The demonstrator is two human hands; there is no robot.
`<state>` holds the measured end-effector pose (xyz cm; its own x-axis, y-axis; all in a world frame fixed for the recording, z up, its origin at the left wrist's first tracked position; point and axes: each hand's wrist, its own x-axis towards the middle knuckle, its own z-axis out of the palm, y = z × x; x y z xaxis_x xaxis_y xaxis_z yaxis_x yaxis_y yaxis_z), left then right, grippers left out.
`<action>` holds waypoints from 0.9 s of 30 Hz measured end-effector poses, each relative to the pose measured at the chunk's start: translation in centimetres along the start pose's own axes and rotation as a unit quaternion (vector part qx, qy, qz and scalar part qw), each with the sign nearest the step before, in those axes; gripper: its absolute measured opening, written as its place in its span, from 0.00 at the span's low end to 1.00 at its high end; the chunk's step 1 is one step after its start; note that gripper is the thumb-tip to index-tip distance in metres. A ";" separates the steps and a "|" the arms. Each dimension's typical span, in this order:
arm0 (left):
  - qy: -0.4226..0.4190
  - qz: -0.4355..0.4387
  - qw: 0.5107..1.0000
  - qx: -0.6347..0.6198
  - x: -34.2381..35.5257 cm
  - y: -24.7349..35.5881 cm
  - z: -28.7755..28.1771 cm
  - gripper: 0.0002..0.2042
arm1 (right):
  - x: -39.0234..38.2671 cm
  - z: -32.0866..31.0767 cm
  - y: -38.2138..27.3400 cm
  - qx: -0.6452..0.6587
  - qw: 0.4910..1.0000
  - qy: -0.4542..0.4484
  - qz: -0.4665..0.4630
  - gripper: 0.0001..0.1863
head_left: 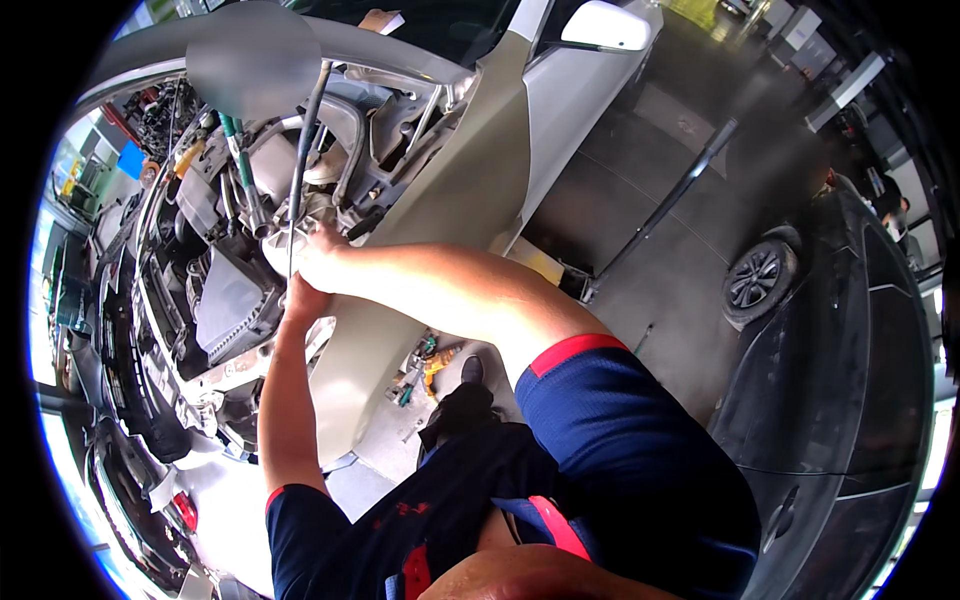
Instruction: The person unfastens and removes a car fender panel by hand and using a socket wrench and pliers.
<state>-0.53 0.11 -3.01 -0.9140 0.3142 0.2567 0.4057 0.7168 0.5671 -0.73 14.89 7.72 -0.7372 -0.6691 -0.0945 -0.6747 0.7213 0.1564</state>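
Observation:
My left hand (306, 296) is closed around the lower end of a long dark rod (305, 140) with a thin metal tip, standing in the open engine bay (235, 310) of a car. My right hand (320, 258) is just above it, reaching across to the same spot, its curled fingers partly hidden among metal parts, so what they grip is unclear. A green-and-silver strut or tool (240, 165) rises to the left of the rod. The car's pale fender (425, 250) lies under my right forearm.
A dark car with a wheel (760, 280) stands at the right, near a long pole on a wheeled jack (665, 205). Tools (425, 370) lie on the floor by my feet. Removed bumpers (135, 480) are at the left. Another person (890, 200) is far right.

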 end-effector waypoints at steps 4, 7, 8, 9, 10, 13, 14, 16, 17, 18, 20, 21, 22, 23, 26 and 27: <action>0.009 0.019 0.999 -0.034 -0.9 0.7 -0.7 0.12 | -0.2 -1.3 -0.9 0.038 0.991 -0.096 0.087 0.15; 0.010 0.023 1.000 -0.007 -0.6 0.7 -0.7 0.13 | 0.0 -1.1 -0.2 0.082 0.992 -0.076 0.057 0.14; -0.014 -0.014 1.000 0.017 0.2 1.3 -0.9 0.13 | 0.7 -0.1 0.1 0.071 0.994 -0.060 0.064 0.13; -0.032 -0.076 0.996 0.033 -1.2 0.2 -0.5 0.14 | -1.2 -1.8 -0.4 -0.033 0.996 -0.052 -0.069 0.13; -0.034 -0.069 0.997 0.032 -0.8 0.4 -0.6 0.14 | -1.1 -1.6 0.3 -0.038 0.996 -0.046 -0.072 0.13; 0.016 -0.032 0.999 -0.016 -1.0 1.5 -0.8 0.16 | -0.9 -1.7 1.2 -0.022 0.993 -0.087 -0.077 0.12; -0.015 -0.037 0.998 -0.050 -1.1 1.8 -1.1 0.17 | -0.9 -1.8 1.3 -0.013 0.991 -0.108 -0.084 0.12; -0.028 -0.040 0.997 -0.061 -0.6 2.3 -1.5 0.17 | 0.2 -1.3 1.3 0.047 0.988 -0.147 -0.024 0.12; -0.038 -0.047 0.996 -0.073 -0.4 2.3 -1.7 0.18 | 0.8 -1.2 1.1 0.060 0.983 -0.173 -0.020 0.13; -0.033 -0.050 0.998 -0.013 -0.4 1.7 -1.5 0.18 | 0.9 -1.3 1.3 0.053 0.983 -0.175 -0.029 0.13; -0.034 -0.072 0.997 0.003 -0.7 0.9 -0.9 0.17 | 0.5 -1.3 1.1 0.017 0.986 -0.149 -0.068 0.13; -0.037 -0.093 0.995 0.018 -0.6 0.9 -0.8 0.16 | 0.3 -1.5 1.0 -0.004 0.987 -0.133 -0.089 0.13; 0.016 -0.037 0.999 -0.014 -0.8 1.0 -0.4 0.15 | 0.1 -1.7 1.1 -0.022 0.987 -0.116 -0.111 0.13; 0.024 -0.039 0.999 -0.014 -0.5 0.9 -0.5 0.15 | 0.1 -2.0 1.5 -0.041 0.986 -0.100 -0.128 0.13; 0.007 -0.030 0.994 -0.109 -1.7 1.7 -1.2 0.15 | 0.1 -1.7 1.3 -0.041 0.985 -0.108 -0.126 0.12; 0.020 -0.020 0.996 -0.090 -1.6 1.6 -1.2 0.14 | -0.1 -1.6 1.3 -0.027 0.987 -0.117 -0.106 0.12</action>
<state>1.59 0.03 -1.59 -0.9299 0.2604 0.2596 0.3667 0.6034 0.7082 -1.49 15.62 9.54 -0.5726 -0.7396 -0.3538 -0.8162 0.5548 0.1613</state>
